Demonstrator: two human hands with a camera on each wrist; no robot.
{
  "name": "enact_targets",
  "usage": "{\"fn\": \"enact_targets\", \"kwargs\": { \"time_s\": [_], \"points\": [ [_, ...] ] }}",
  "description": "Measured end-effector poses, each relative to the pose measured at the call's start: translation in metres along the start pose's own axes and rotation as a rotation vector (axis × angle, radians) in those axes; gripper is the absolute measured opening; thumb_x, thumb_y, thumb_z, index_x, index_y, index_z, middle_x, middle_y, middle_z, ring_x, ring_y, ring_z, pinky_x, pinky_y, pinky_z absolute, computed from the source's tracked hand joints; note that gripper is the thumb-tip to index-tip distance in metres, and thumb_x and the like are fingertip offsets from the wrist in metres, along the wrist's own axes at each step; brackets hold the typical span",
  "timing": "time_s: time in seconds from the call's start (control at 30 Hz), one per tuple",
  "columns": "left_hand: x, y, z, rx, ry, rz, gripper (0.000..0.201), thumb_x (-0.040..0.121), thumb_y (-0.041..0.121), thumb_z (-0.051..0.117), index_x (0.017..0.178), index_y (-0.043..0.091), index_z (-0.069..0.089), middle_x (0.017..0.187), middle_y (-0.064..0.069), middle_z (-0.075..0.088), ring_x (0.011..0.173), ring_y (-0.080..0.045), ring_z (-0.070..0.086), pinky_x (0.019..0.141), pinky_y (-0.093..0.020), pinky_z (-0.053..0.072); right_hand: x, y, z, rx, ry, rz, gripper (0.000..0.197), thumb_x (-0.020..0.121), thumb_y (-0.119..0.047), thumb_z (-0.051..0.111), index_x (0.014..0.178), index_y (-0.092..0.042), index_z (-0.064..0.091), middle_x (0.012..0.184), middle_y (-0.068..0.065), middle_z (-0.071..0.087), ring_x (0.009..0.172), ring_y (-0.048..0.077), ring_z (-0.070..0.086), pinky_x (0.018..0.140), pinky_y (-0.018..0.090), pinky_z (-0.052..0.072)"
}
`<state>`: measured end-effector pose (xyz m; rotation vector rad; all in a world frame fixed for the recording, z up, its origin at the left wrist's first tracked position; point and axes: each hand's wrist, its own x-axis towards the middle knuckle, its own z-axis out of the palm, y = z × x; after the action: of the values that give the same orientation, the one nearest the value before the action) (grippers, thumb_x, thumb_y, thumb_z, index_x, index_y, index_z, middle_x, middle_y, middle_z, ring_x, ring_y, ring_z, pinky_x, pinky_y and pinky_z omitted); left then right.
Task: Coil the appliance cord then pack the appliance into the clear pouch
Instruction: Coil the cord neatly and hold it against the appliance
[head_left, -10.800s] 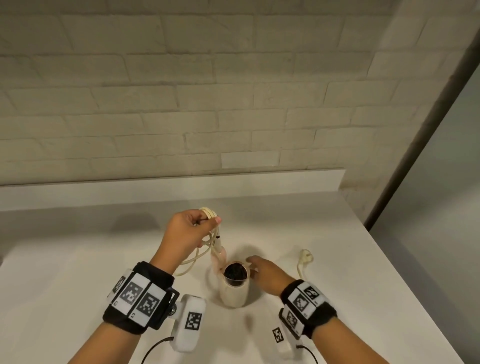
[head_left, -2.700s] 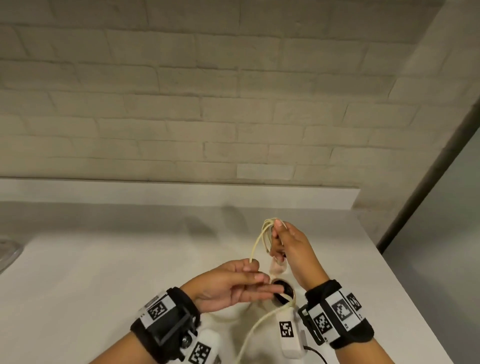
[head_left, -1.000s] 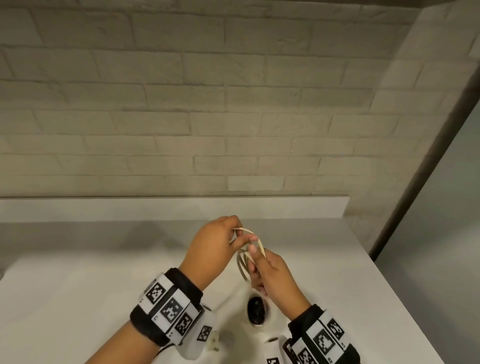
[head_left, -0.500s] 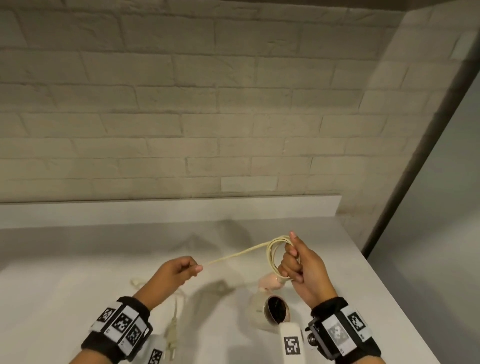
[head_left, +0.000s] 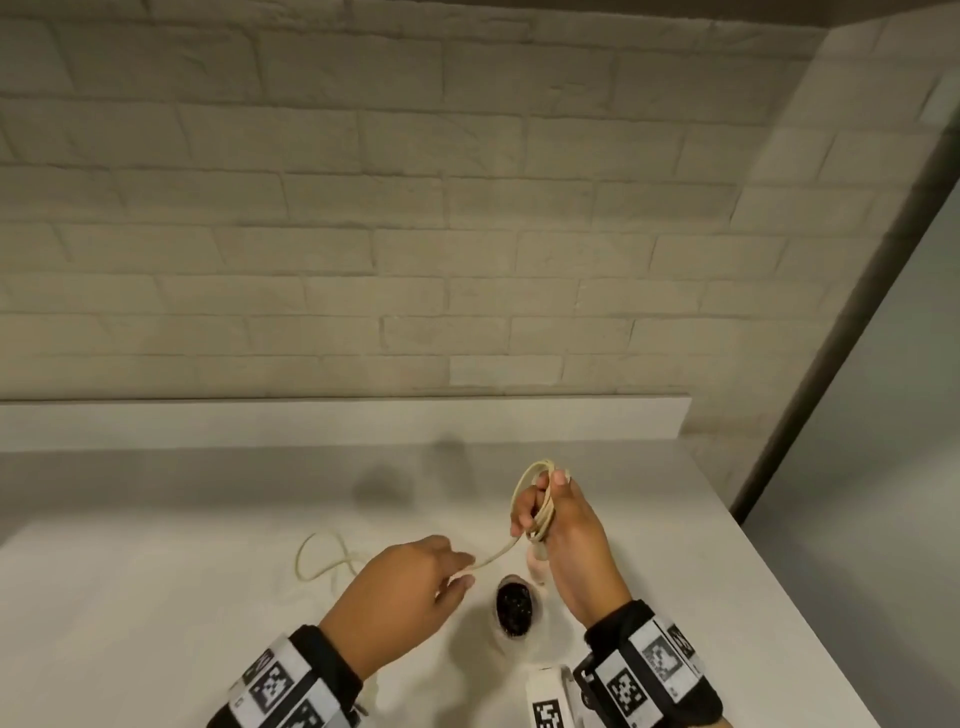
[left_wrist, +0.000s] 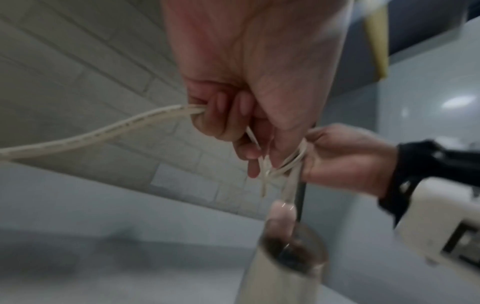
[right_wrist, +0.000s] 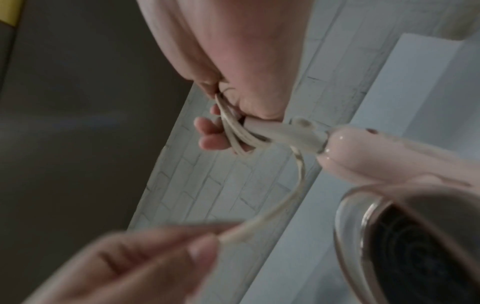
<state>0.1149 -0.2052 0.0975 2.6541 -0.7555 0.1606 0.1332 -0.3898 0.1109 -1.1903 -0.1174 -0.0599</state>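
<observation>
Right hand (head_left: 563, 535) raised above the white counter (head_left: 156, 597), right of centre, fingers curled through a bundle of cream cord (head_left: 540, 512) loops; loops stick up past the fingertips and wrap round the fingers, thumb pressed against them. Right wrist view confirms: several strands gripped between curled fingers (right_wrist: 210, 142) and palm. One strand runs down and left from that bundle to the left hand (head_left: 400, 597), which sits lower and nearer, just left of the hair dryer (head_left: 514, 610). Left hand pinching that strand between thumb and fingertips; left wrist view shows the cord passing through the closed fingers (left_wrist: 221, 115) and trailing out the far side. Remaining slack lies on the counter left of and beyond the left hand, in a loose open loop (head_left: 322, 558). Plug end not visible. Hair dryer directly below and between both hands, dark grille facing up, pinkish handle (head_left: 537, 566) pointing up toward the right hand; cord enters the handle end right under the held coil. Cannot tell if the dryer base rests on the counter or hangs from the cord. Pale brick wall (head_left: 363, 208) behind.
</observation>
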Motion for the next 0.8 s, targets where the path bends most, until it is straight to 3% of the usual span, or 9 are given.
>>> {"fn": "enact_targets", "kwargs": {
  "time_s": [0.1,0.2,0.27,0.33,0.4,0.47,0.57,0.7,0.8],
  "points": [
    [0.001,0.020,-0.024,-0.069,0.037,0.152,0.046,0.091,0.014,0.033,0.132,0.034,0.039,0.102,0.004,0.060,0.091,-0.014,0.057,0.077,-0.026,0.047,-0.003,0.004,0.008,-0.162,-0.028,-0.040,0.027,0.095,-0.034,0.029,0.089,-0.012,0.044,0.065,0.004,0.059,0.065,0.017,0.058,0.068,0.022,0.048],
    [0.009,0.036,-0.037,-0.168,0.105,0.170,0.039,0.093,0.015,0.038,0.118,0.044,0.031,0.109,0.006,0.062,0.096,-0.007,0.055,0.084,-0.026,0.048,-0.008,0.009,0.020,-0.204,-0.075,0.042,0.022,0.099,-0.025,0.030,0.099,-0.016,0.049,0.078,0.003,0.057,0.067,0.006,0.058,0.061,0.013,0.047],
    [0.017,0.043,-0.042,-0.282,0.168,0.118,0.032,0.094,0.021,0.042,0.110,0.046,0.030,0.100,0.007,0.065,0.086,-0.005,0.061,0.078,-0.026,0.051,-0.012,0.008,0.027,-0.219,-0.080,0.065,0.033,0.101,-0.027,0.024,0.101,-0.012,0.054,0.071,0.003,0.052,0.061,0.009,0.050,0.053,0.012,0.043],
    [0.029,0.038,-0.046,-0.404,0.272,0.017,0.034,0.089,0.028,0.053,0.100,0.050,0.030,0.083,0.007,0.065,0.069,-0.005,0.062,0.068,-0.026,0.052,-0.015,0.008,0.030,-0.278,-0.125,0.034,0.056,0.094,-0.052,0.022,0.093,-0.010,0.058,0.058,-0.001,0.047,0.051,0.011,0.041,0.049,0.018,0.040],
    [0.040,0.024,-0.049,-0.498,0.361,-0.104,0.034,0.078,0.034,0.067,0.090,0.044,0.038,0.066,0.005,0.057,0.056,-0.005,0.053,0.058,-0.025,0.046,-0.018,0.004,0.029,-0.306,-0.140,0.038,0.060,0.081,-0.068,0.036,0.079,-0.011,0.055,0.052,-0.008,0.043,0.045,0.009,0.035,0.043,0.020,0.034],
    [0.048,0.012,-0.050,-0.401,0.298,-0.162,0.024,0.073,0.043,0.069,0.071,0.032,0.048,0.054,0.003,0.049,0.050,-0.009,0.044,0.053,-0.028,0.038,-0.017,0.001,0.026,-0.355,-0.107,0.050,0.043,0.084,-0.053,0.051,0.075,-0.012,0.050,0.052,-0.005,0.036,0.044,0.009,0.030,0.040,0.019,0.027],
    [0.050,0.004,-0.038,-0.366,0.136,-0.184,0.046,0.083,0.052,0.054,0.055,0.016,0.043,0.049,0.002,0.038,0.048,-0.013,0.038,0.054,-0.028,0.032,-0.008,-0.005,0.015,-0.335,-0.022,0.076,0.032,0.094,-0.032,0.046,0.066,-0.016,0.045,0.050,-0.003,0.032,0.041,0.010,0.026,0.040,0.023,0.023],
    [0.026,-0.008,-0.018,-0.746,-0.132,-0.259,0.040,0.090,0.043,0.046,0.058,0.019,0.044,0.048,0.005,0.044,0.053,-0.011,0.056,0.064,-0.023,0.042,0.005,-0.010,-0.010,-0.268,0.098,0.088,0.037,0.096,-0.033,0.041,0.062,-0.018,0.042,0.044,-0.006,0.031,0.040,0.013,0.022,0.045,0.028,0.019],
    [0.003,-0.023,-0.012,-0.793,-0.233,-0.272,0.038,0.090,0.039,0.050,0.055,0.024,0.046,0.045,0.007,0.043,0.045,-0.011,0.051,0.056,-0.021,0.042,0.007,-0.012,-0.021,-0.263,0.141,0.097,0.039,0.097,-0.035,0.037,0.063,-0.016,0.038,0.041,-0.007,0.029,0.038,0.013,0.021,0.045,0.029,0.020]
  ]
}}
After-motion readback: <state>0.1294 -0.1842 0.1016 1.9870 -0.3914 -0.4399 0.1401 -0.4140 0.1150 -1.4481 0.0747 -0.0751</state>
